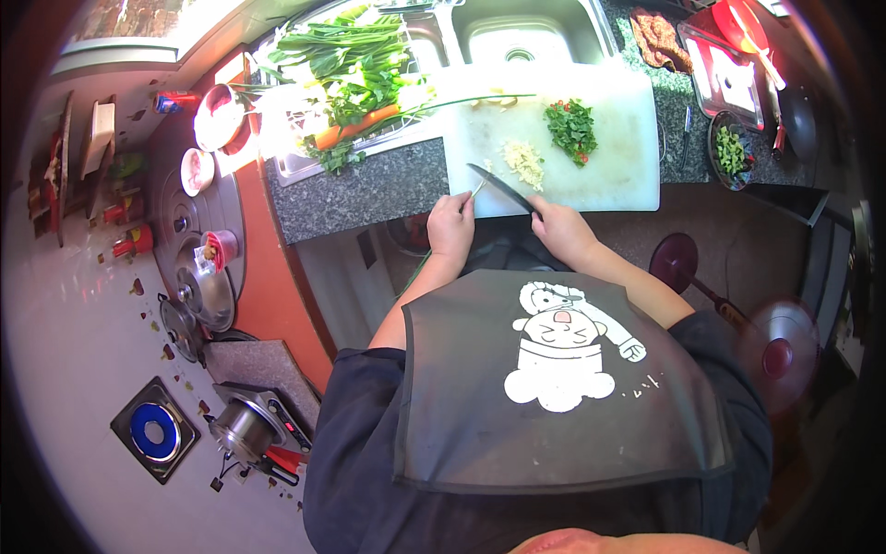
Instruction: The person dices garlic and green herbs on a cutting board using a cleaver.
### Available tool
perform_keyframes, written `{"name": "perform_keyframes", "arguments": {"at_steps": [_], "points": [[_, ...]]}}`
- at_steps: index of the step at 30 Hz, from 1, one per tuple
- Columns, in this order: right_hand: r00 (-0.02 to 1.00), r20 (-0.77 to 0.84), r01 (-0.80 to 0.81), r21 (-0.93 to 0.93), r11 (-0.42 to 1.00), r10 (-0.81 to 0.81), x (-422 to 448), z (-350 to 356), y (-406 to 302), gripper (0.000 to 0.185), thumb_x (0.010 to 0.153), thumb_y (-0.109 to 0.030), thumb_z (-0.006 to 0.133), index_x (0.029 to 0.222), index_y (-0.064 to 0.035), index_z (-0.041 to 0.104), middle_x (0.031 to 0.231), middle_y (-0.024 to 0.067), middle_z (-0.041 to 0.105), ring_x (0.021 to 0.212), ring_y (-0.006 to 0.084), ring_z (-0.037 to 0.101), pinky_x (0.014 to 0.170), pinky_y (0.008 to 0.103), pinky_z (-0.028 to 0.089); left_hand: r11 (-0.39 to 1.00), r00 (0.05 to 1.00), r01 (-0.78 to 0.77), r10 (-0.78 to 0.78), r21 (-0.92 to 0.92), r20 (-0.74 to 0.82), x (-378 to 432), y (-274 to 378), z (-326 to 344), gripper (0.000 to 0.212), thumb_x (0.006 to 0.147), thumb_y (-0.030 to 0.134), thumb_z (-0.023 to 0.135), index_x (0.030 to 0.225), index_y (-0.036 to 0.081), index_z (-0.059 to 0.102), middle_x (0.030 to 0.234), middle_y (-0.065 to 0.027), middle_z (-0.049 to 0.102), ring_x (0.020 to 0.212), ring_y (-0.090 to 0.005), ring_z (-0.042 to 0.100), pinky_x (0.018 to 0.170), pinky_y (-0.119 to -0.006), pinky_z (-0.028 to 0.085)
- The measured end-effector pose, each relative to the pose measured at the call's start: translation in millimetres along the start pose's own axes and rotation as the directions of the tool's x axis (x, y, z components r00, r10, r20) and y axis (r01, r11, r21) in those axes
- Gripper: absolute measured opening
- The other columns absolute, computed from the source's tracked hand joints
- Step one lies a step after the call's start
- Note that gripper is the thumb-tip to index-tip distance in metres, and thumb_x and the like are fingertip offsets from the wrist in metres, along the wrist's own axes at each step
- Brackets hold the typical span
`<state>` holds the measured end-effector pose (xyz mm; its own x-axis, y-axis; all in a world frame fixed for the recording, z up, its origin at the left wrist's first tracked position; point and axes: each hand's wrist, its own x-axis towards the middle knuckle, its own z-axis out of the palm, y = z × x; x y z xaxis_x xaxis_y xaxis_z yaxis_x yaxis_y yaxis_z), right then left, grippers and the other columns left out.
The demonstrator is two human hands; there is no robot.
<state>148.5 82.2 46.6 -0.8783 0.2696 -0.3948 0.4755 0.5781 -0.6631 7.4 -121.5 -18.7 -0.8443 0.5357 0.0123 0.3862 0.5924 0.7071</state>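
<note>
My left hand (451, 227) grips a thin green stalk (477, 188), possibly a scallion. Its tip pokes out over the near edge of a white cutting board (619, 170), and its green length hangs below my wrist. My right hand (562, 228) is closed around the handle of a kitchen knife (502, 187), whose dark blade slants left across the board, with its point just beyond the stalk tip. Pale chopped bits (524, 165), which look like garlic, lie right of the blade. Farther right is a pile of chopped green leaves (572, 131) with red pieces.
Leafy greens (353, 55) and a carrot (356, 127) lie on a rack at the left. Behind the board is a steel sink (581, 41). A bowl of chopped greens (730, 151) and a small knife (686, 128) rest at the right. A floor fan (779, 356) stands at right.
</note>
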Motion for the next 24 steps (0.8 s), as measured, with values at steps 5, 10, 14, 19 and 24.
{"name": "perform_keyframes", "arguments": {"at_steps": [5, 10, 14, 19, 24], "points": [[0.996, -0.06, -0.069, 0.005, 0.998, 0.069, -5, -15, 5, 0.032, 0.099, -0.013, 0.06, 0.13, -0.0058, 0.063, 0.091, 0.0285, 0.073, 0.087, 0.0475, 0.071, 0.08, 0.0561, 0.056, 0.998, 0.997, -0.061, 0.061, -0.002, 0.039, 18, 12, 12, 0.011, 0.093, 0.015, 0.078, 0.095, 0.008, 0.069, 0.087, -0.013, 0.07, 0.086, -0.0343, 0.069, 0.076, -0.046, 0.055], [0.999, -0.047, -0.012, -0.015, 1.0, 0.011, -11, -23, -5, 0.033, 0.098, -0.012, 0.061, 0.13, -0.0044, 0.061, 0.094, 0.0285, 0.073, 0.091, 0.0477, 0.071, 0.082, 0.0561, 0.056, 0.988, 0.989, -0.145, 0.144, 0.046, 0.02, 24, 8, 21, 0.013, 0.089, 0.013, 0.08, 0.089, 0.008, 0.068, 0.086, -0.013, 0.067, 0.085, -0.0353, 0.067, 0.078, -0.047, 0.055], [0.999, -0.037, -0.033, -0.058, 0.998, 0.031, -4, -7, 4, 0.034, 0.098, -0.011, 0.061, 0.131, -0.0042, 0.06, 0.094, 0.0284, 0.073, 0.091, 0.0474, 0.071, 0.082, 0.056, 0.056, 0.985, 0.987, -0.163, 0.162, 0.059, 0.016, 22, 8, 22, 0.011, 0.088, 0.013, 0.08, 0.087, 0.008, 0.07, 0.087, -0.0123, 0.065, 0.087, -0.0349, 0.066, 0.078, -0.047, 0.055], [0.998, -0.055, 0.02, -0.071, 0.997, -0.024, -12, -6, -4, 0.034, 0.098, -0.012, 0.061, 0.131, -0.0046, 0.06, 0.093, 0.0278, 0.072, 0.09, 0.0478, 0.07, 0.082, 0.0562, 0.055, 0.985, 0.987, -0.163, 0.162, 0.054, 0.015, 22, 5, 20, 0.009, 0.087, 0.012, 0.08, 0.087, 0.008, 0.072, 0.089, -0.0116, 0.064, 0.091, -0.0345, 0.066, 0.08, -0.046, 0.055], [0.999, -0.049, 0.002, -0.052, 0.999, -0.004, -5, -4, -5, 0.032, 0.099, -0.012, 0.062, 0.13, -0.0048, 0.061, 0.091, 0.028, 0.072, 0.089, 0.0483, 0.07, 0.081, 0.0559, 0.055, 0.98, 0.98, -0.197, 0.197, 0.041, 0.009, 22, 5, 16, 0.007, 0.086, 0.01, 0.08, 0.089, 0.007, 0.074, 0.092, -0.0114, 0.064, 0.092, -0.034, 0.065, 0.082, -0.045, 0.055]]}}
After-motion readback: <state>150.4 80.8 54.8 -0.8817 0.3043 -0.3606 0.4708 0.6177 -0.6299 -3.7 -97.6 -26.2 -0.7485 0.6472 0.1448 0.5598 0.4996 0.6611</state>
